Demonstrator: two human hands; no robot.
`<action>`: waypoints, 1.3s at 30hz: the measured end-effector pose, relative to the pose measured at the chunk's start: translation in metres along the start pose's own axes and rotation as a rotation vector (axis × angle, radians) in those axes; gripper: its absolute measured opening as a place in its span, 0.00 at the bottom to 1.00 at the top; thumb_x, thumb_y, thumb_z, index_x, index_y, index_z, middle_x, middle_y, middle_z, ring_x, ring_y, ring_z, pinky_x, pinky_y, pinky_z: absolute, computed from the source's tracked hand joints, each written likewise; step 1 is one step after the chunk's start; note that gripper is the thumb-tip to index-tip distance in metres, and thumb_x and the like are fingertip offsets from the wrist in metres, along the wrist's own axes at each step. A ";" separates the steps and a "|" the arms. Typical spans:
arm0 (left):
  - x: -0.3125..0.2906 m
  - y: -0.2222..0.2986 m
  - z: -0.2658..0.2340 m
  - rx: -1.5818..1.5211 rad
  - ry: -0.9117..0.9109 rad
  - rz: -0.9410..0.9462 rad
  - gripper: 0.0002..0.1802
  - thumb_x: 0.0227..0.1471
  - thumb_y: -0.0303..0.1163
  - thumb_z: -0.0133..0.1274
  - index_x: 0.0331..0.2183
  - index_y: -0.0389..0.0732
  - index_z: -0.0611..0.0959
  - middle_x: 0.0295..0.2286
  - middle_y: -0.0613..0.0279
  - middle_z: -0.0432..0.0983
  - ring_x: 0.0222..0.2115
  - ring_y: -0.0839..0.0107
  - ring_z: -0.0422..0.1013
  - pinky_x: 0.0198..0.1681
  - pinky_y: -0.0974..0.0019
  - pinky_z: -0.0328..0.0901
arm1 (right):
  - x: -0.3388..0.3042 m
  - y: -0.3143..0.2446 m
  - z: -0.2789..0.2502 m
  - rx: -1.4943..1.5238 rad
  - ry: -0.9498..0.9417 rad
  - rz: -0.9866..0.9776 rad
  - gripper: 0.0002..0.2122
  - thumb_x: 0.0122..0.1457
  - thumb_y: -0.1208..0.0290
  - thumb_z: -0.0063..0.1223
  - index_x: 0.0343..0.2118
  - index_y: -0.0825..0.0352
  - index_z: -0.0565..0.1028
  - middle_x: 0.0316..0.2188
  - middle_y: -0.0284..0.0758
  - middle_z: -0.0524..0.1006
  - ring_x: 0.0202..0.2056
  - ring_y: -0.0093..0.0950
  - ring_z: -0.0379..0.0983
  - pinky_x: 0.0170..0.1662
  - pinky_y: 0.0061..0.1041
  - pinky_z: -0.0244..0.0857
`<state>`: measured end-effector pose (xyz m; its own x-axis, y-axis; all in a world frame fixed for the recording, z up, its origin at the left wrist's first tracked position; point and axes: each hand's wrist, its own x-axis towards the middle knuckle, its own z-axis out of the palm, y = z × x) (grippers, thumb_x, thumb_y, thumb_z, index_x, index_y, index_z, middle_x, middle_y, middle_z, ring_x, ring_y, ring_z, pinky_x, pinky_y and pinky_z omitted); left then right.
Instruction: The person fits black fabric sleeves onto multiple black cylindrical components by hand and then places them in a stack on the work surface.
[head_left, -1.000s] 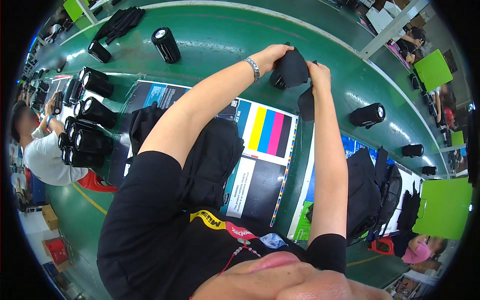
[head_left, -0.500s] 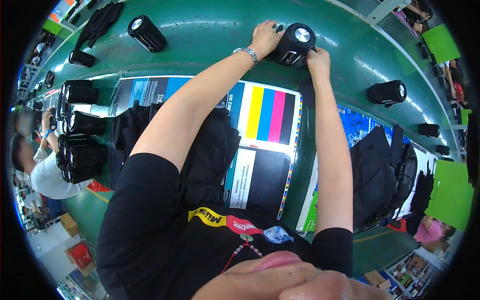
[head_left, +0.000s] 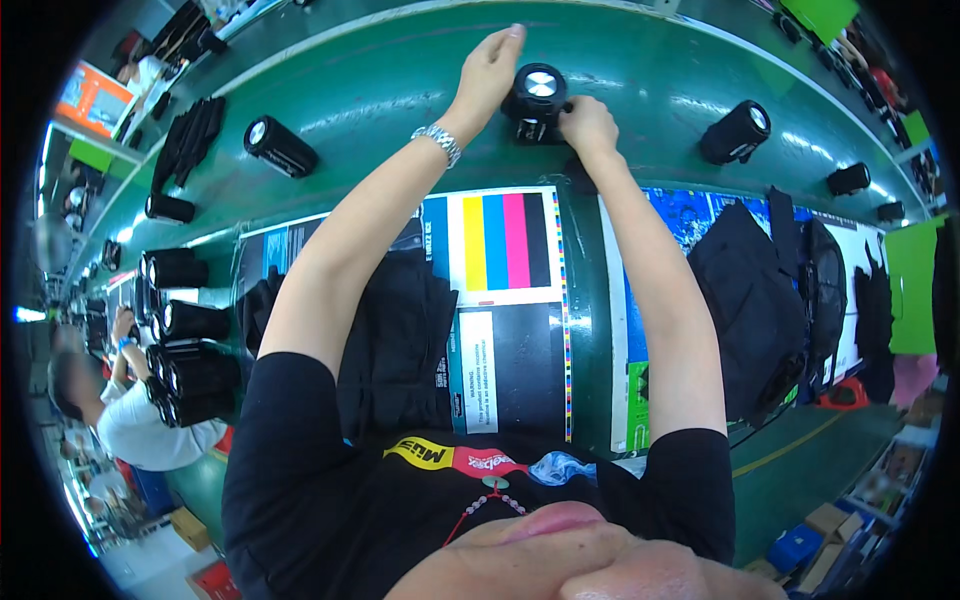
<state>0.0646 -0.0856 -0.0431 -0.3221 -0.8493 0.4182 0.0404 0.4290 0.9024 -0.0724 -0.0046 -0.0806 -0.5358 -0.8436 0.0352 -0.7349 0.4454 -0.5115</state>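
A black cylindrical speaker (head_left: 537, 108) with a shiny silver round end stands on the green work surface in front of me. Along its left side, my left hand (head_left: 488, 78) is held open, fingers stretched away from me; whether the palm touches the speaker is hard to see. My right hand (head_left: 590, 127) is closed at the lower right side of the speaker, its fingertips partly hidden against the black casing. Similar speakers lie apart from my hands: one black speaker (head_left: 281, 147) to the left, another black speaker (head_left: 736, 132) to the right.
Near me lie a pile of black fabric bags (head_left: 395, 340) on a printed sheet (head_left: 505, 240), and another black bag (head_left: 748, 310) to the right. Several speakers (head_left: 195, 320) are grouped at the left, by a person in white (head_left: 150, 425). Folded black fabric (head_left: 190, 140) lies far left.
My left hand has loosened from the speaker's side and straightened its fingers. My right hand stays at the speaker. The whole view has shifted a little.
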 end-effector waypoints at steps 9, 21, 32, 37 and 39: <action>-0.009 0.035 -0.034 0.714 -0.170 0.137 0.29 0.45 0.53 0.58 0.41 0.39 0.76 0.34 0.59 0.74 0.33 0.69 0.74 0.34 0.63 0.69 | -0.032 -0.005 -0.006 0.635 0.110 0.101 0.34 0.51 0.38 0.48 0.22 0.75 0.76 0.13 0.41 0.75 0.31 0.33 0.79 0.33 0.32 0.68; -0.066 0.066 -0.094 0.160 -0.155 -0.291 0.24 0.59 0.47 0.45 0.49 0.40 0.75 0.48 0.58 0.70 0.42 0.73 0.68 0.46 0.68 0.63 | -0.058 -0.057 -0.036 1.065 0.101 -0.496 0.29 0.37 0.67 0.72 0.43 0.70 0.70 0.36 0.38 0.77 0.37 0.27 0.74 0.43 0.25 0.67; 0.006 0.055 -0.066 0.408 -0.489 0.084 0.13 0.53 0.35 0.53 0.39 0.40 0.82 0.36 0.65 0.77 0.28 0.79 0.66 0.30 0.74 0.65 | -0.067 -0.051 -0.031 0.832 -0.128 -0.363 0.33 0.37 0.62 0.71 0.47 0.70 0.69 0.39 0.42 0.76 0.41 0.30 0.74 0.43 0.26 0.68; 0.027 0.060 -0.050 0.445 -0.717 -0.230 0.18 0.51 0.48 0.55 0.30 0.42 0.84 0.18 0.72 0.69 0.20 0.83 0.59 0.22 0.77 0.54 | -0.059 -0.037 -0.030 0.859 -0.059 -0.268 0.34 0.41 0.55 0.69 0.47 0.73 0.69 0.39 0.43 0.75 0.39 0.29 0.75 0.41 0.25 0.69; 0.036 0.051 -0.054 0.501 -0.703 0.020 0.17 0.51 0.43 0.56 0.28 0.37 0.82 0.19 0.66 0.70 0.20 0.75 0.64 0.23 0.71 0.60 | -0.055 -0.040 -0.027 0.867 -0.069 -0.249 0.33 0.41 0.55 0.69 0.45 0.74 0.69 0.38 0.43 0.76 0.38 0.28 0.75 0.40 0.24 0.69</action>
<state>0.1063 -0.1107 0.0240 -0.8428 -0.5239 0.1232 -0.3162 0.6673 0.6743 -0.0255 0.0320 -0.0388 -0.3560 -0.9140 0.1943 -0.2397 -0.1117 -0.9644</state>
